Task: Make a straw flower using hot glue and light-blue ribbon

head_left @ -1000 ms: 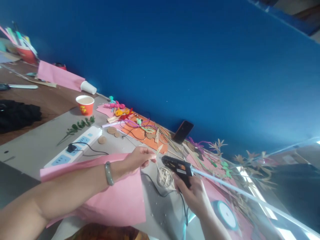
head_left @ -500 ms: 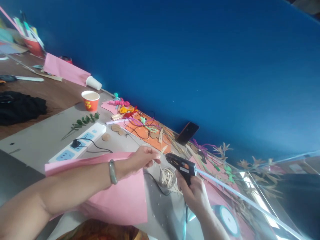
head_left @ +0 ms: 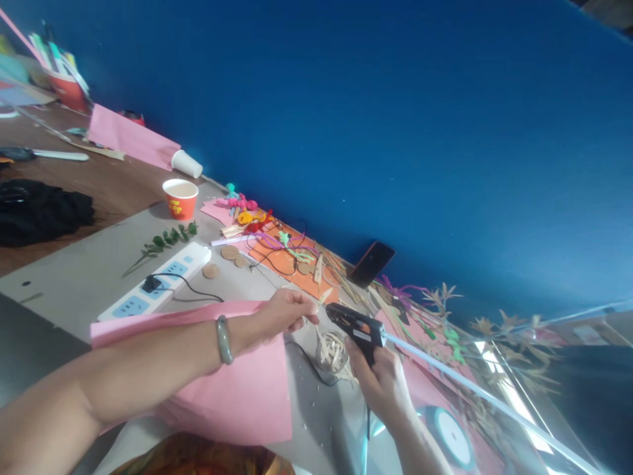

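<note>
My right hand (head_left: 380, 381) grips a black hot glue gun (head_left: 355, 326) with a long clear glue stick (head_left: 484, 401) trailing from its back. The nozzle points left at a small tan leaf-shaped strip (head_left: 322, 298) pinched in the fingers of my left hand (head_left: 285, 311). A green bangle (head_left: 224, 340) sits on my left wrist. Below the two hands lies a coil of tan straw strips (head_left: 332, 351), and my left forearm rests over a pink paper sheet (head_left: 242, 396).
A white power strip (head_left: 154, 289) with a black plug lies left of my hands, near a green sprig (head_left: 167, 239) and a red paper cup (head_left: 180, 198). Colourful pipe cleaners on orange paper (head_left: 281, 260), a leaning phone (head_left: 374, 262) and dried paper flowers (head_left: 489, 326) line the blue wall.
The view has shifted slightly. Both hands have stayed close together, with the glue gun's nozzle held at the strip in my left hand.
</note>
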